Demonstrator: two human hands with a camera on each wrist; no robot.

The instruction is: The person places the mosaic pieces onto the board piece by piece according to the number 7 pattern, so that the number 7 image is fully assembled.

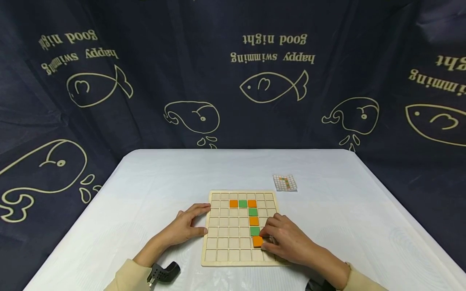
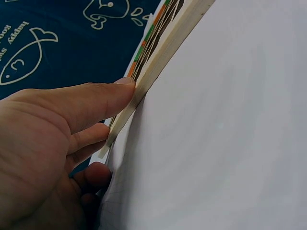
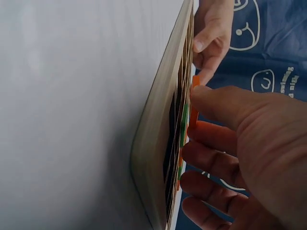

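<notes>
A wooden grid board lies flat before me. Orange and green square tiles, such as one green tile, form a short row near its far side and a column running toward me. My right hand pinches an orange tile between thumb and finger at the near end of that column; in the right wrist view this orange tile stands a little off the board's surface. At the left, my left hand touches the board's edge with thumb and fingertips, its fingers extended.
Beyond the board's far right corner lies a small card printed with a coloured grid pattern. White cloth covers the table. A dark curtain with fish drawings hangs behind. A black wrist device sits by the left sleeve.
</notes>
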